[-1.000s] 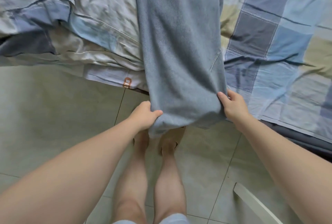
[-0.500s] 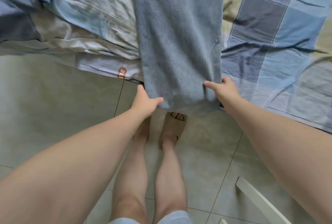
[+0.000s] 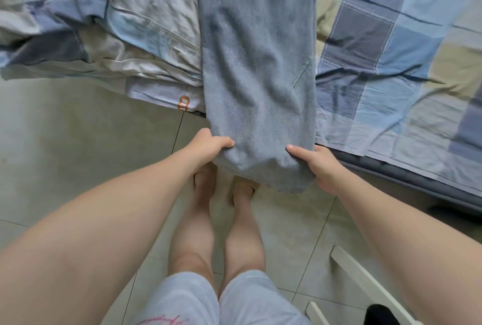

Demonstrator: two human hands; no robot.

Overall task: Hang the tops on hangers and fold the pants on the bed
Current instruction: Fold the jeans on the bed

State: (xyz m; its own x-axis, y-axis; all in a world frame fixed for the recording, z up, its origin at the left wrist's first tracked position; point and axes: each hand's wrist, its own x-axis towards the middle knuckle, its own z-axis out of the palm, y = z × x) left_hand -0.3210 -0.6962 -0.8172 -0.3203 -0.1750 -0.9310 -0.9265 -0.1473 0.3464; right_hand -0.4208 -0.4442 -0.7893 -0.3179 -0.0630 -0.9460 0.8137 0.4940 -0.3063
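Observation:
Light blue denim pants (image 3: 258, 63) lie lengthwise across the bed (image 3: 391, 69), their near end hanging past the bed's edge above my feet. My left hand (image 3: 206, 146) pinches the near left corner of the pants, thumb on top. My right hand (image 3: 317, 165) grips the near right corner, thumb lying on the fabric. The far end of the pants runs out of the top of the frame.
A rumpled blue and grey quilt (image 3: 99, 37) is bunched on the bed to the left of the pants. A checked sheet covers the bed on the right. Tiled floor (image 3: 65, 155) lies below. A white bar (image 3: 370, 283) stands at the lower right.
Both hands keep hold of the pants' near end. The near end now hangs lower over my feet, and the view has tilted down a little.

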